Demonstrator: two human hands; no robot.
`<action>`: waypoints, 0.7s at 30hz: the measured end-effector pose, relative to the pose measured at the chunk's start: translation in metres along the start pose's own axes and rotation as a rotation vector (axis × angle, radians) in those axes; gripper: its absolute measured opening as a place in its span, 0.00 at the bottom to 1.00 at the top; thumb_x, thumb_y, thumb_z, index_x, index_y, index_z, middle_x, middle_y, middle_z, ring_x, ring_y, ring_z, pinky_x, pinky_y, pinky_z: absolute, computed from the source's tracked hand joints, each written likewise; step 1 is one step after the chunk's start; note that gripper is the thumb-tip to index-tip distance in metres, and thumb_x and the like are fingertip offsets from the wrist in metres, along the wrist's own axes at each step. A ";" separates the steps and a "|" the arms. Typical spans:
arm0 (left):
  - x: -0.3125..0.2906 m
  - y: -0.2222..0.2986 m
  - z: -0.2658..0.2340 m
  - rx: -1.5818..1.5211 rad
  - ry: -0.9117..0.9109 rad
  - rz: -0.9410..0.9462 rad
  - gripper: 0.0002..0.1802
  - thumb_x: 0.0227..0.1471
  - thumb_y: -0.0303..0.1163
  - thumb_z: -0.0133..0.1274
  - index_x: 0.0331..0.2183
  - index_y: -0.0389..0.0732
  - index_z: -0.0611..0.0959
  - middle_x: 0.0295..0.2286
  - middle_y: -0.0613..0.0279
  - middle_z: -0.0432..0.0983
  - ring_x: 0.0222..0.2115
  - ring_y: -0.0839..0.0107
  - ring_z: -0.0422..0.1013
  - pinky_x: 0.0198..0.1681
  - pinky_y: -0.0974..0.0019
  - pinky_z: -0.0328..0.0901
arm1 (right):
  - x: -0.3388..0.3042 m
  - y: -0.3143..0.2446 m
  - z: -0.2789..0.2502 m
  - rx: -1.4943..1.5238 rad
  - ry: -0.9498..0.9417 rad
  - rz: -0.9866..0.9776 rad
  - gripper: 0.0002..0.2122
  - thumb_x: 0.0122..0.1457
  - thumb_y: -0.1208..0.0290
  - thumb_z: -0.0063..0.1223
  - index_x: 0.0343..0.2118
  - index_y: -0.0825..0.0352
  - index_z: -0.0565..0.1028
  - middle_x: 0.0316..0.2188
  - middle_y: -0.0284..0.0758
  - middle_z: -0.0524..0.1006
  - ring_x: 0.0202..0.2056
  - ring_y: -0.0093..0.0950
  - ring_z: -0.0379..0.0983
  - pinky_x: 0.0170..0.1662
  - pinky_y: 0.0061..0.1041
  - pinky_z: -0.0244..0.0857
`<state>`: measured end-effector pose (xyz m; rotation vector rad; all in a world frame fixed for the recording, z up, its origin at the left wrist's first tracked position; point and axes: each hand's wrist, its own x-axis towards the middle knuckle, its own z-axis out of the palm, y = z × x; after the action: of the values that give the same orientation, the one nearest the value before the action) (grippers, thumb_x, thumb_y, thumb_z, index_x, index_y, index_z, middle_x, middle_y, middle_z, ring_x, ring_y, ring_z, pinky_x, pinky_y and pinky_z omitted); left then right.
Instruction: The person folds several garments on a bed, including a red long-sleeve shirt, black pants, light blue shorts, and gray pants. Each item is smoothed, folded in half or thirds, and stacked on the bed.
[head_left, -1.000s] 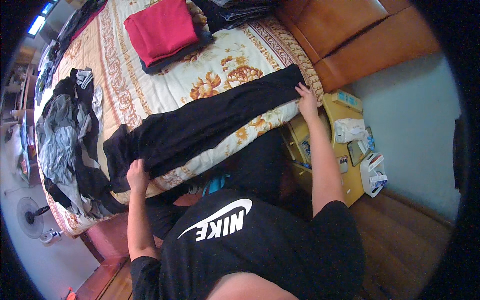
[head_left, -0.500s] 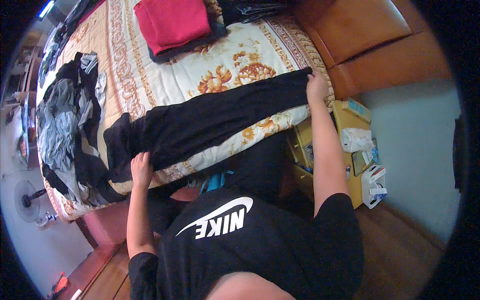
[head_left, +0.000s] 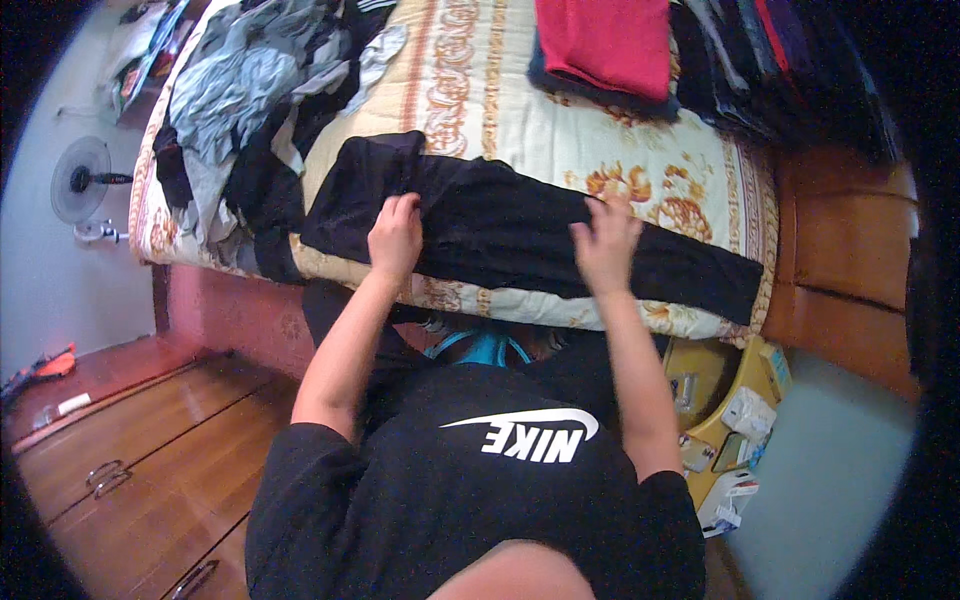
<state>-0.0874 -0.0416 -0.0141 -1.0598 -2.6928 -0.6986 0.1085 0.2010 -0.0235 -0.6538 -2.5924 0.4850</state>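
Observation:
A pair of black trousers (head_left: 490,225) lies stretched lengthwise along the near edge of the bed, its wide top end on the left and the narrow leg end on the right. My left hand (head_left: 396,240) is closed on the cloth close to the wide end. Farther right, my right hand (head_left: 607,245) is over the middle of the trousers, fingers apart and a little blurred; whether it touches the cloth I cannot tell.
Crumpled grey and black clothes (head_left: 245,80) are heaped on the bed's left. A folded red garment (head_left: 605,45) rests on a dark one at the back. Dark clothes (head_left: 735,60) lie behind right. A yellow cabinet (head_left: 735,400) stands right, a fan (head_left: 82,180) left.
My right hand has left the narrow end of the trousers and moved left to their middle. My left hand remains near the wide end. The view has turned toward the left.

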 end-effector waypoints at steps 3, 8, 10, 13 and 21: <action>0.042 0.016 -0.002 0.187 -0.018 -0.130 0.26 0.37 0.32 0.58 0.42 0.44 0.68 0.38 0.55 0.63 0.38 0.56 0.66 0.33 0.61 0.66 | -0.002 -0.059 0.051 -0.097 -0.201 0.030 0.28 0.50 0.55 0.48 0.54 0.58 0.57 0.58 0.37 0.49 0.60 0.35 0.40 0.55 0.56 0.32; 0.079 -0.016 0.030 0.359 -0.175 -0.246 0.31 0.37 0.37 0.57 0.44 0.43 0.64 0.36 0.57 0.65 0.36 0.60 0.67 0.33 0.58 0.66 | -0.008 -0.066 0.078 -0.280 -0.348 0.039 0.29 0.52 0.53 0.43 0.57 0.54 0.52 0.60 0.34 0.45 0.61 0.32 0.38 0.55 0.57 0.31; 0.079 -0.040 0.034 0.244 -0.059 -0.280 0.18 0.41 0.27 0.50 0.39 0.40 0.70 0.31 0.56 0.68 0.32 0.60 0.69 0.33 0.59 0.66 | -0.010 -0.063 0.083 -0.308 -0.324 0.022 0.30 0.52 0.52 0.42 0.57 0.53 0.51 0.60 0.33 0.45 0.61 0.32 0.37 0.56 0.56 0.30; 0.068 -0.082 0.011 -0.070 0.441 -0.086 0.09 0.39 0.22 0.46 0.29 0.35 0.76 0.28 0.50 0.70 0.27 0.52 0.69 0.32 0.58 0.66 | -0.012 -0.063 0.087 -0.360 -0.325 0.016 0.30 0.53 0.52 0.41 0.58 0.53 0.49 0.60 0.32 0.43 0.61 0.31 0.36 0.56 0.56 0.29; -0.047 -0.175 -0.033 -1.014 0.489 -0.887 0.18 0.44 0.29 0.54 0.39 0.32 0.74 0.36 0.59 0.73 0.35 0.68 0.69 0.41 0.68 0.61 | -0.012 -0.059 0.092 -0.361 -0.317 -0.021 0.30 0.54 0.53 0.41 0.58 0.54 0.48 0.60 0.33 0.43 0.61 0.33 0.36 0.55 0.58 0.28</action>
<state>-0.1726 -0.1974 -0.0632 0.3549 -2.1839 -2.2193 0.0526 0.1252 -0.0799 -0.7119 -3.0204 0.1167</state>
